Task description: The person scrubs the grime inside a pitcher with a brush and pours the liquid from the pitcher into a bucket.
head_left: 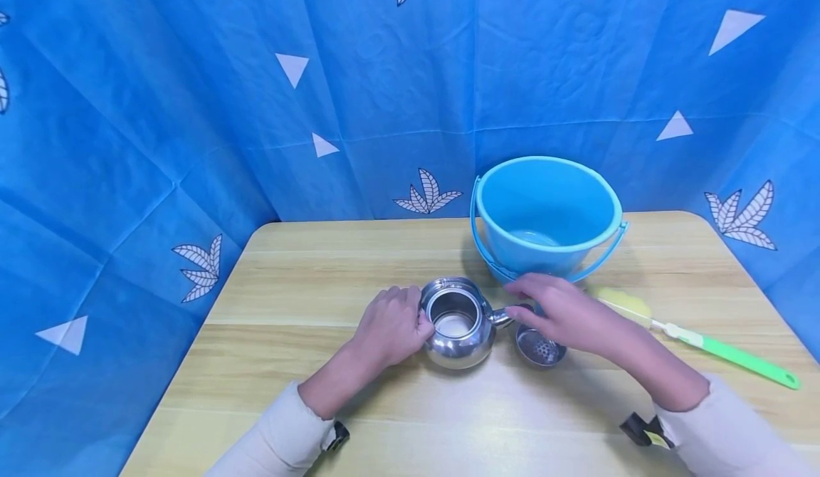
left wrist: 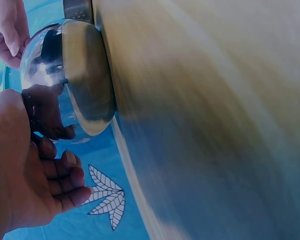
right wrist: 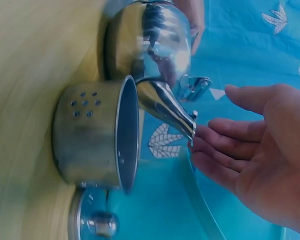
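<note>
A lidless stainless steel teapot (head_left: 458, 349) stands upright on the table, its opening facing up. My left hand (head_left: 393, 326) grips it at its left side, with curled fingers (left wrist: 65, 172) seen in the left wrist view. My right hand (head_left: 564, 313) hovers at the teapot's spout (right wrist: 165, 105), fingers loosely bent; the fingertips are at the spout's tip, and contact is hard to tell. Below that hand stands a perforated metal strainer cup (right wrist: 87, 135), open end up. Beyond the cup, the right wrist view shows part of a shiny lid with a round knob (right wrist: 104, 223).
A blue bucket (head_left: 512, 249) with its handle hanging down stands behind the right hand. To the right lies a brush with a green handle (head_left: 733, 352) and pale yellow head. Blue patterned cloth (head_left: 384, 92) hangs along the table's back and sides.
</note>
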Demonstrator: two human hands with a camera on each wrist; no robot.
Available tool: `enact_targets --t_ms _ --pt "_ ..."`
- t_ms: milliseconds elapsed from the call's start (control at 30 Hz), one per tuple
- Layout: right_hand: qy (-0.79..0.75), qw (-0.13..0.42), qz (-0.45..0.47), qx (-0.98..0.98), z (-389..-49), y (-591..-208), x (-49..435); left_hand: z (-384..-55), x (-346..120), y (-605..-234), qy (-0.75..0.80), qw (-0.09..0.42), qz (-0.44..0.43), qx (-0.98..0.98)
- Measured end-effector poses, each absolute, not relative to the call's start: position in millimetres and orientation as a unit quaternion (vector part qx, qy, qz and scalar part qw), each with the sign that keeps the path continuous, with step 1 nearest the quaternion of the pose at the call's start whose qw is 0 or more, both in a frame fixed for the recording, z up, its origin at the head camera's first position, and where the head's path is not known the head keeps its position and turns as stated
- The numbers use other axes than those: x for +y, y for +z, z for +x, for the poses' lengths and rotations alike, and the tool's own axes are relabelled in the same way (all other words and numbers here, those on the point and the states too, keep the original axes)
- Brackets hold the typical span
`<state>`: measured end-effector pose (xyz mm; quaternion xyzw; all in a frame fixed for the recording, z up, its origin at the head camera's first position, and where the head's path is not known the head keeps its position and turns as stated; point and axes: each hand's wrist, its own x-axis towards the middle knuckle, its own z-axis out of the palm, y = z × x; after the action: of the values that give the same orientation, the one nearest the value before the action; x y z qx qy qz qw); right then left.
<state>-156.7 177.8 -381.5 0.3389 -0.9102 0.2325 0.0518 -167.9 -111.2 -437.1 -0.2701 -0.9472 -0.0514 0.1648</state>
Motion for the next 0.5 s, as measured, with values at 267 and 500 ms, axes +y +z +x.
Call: enact_targets --t_ms 267,500 --pt "0.229 0.030 0.347 -0.909 -161.7 -385.7 162.0 -166.9 -110.0 -435.4 -0.043 0.158 -0.263 -0.951" --pt "0.224 -0.006 0.331 -0.917 -163.9 -387.8 148.5 -166.8 -110.7 -435.4 -0.033 0.164 -0.262 -0.950"
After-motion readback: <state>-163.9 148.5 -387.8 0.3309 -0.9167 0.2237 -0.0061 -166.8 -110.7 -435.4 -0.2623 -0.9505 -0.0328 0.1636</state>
